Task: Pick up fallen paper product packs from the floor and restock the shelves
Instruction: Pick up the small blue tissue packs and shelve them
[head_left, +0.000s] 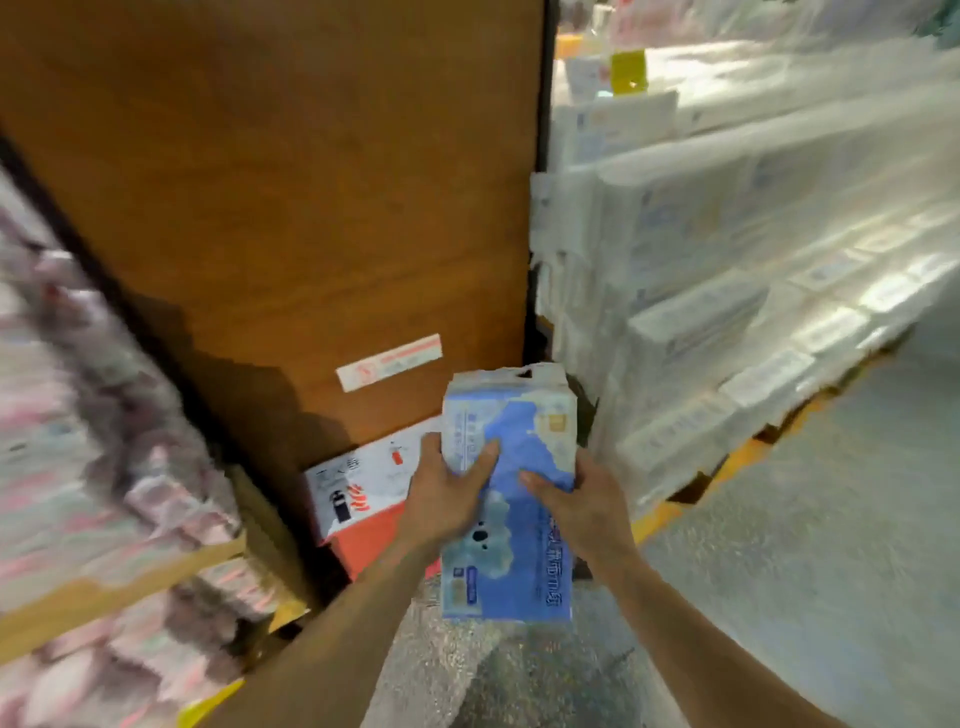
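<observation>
Both hands hold a blue and white plastic-wrapped paper tissue pack (511, 493) above the floor in the middle of the scene. The left hand (449, 496) grips its left edge, thumb laid across the front face and the other fingers wrapped out of sight behind. The right hand (579, 501) clasps the right edge, thumb on the front and the fingers hidden behind the pack. The pack stands roughly upright, its torn carry-handle end pointing up and far, its lower end hanging free over the speckled grey floor (779, 571).

Just beyond the pack rises a tall brown wooden board (270, 182) carrying a small white and pink label (389, 361). At the foot of the board, left of the pack, a white and red cardboard box (363, 499) sits on the floor, its near corner partly hidden by the left wrist.

On the right, white plastic-wrapped packs (727, 291) are stacked in rows on a yellow-edged shelf (727, 467), their near edges just beside the held pack. On the left, blurred pink and white packs (78, 389) fill another yellow-edged shelf (119, 592). Bare floor lies open between the two forearms and off to the near right.
</observation>
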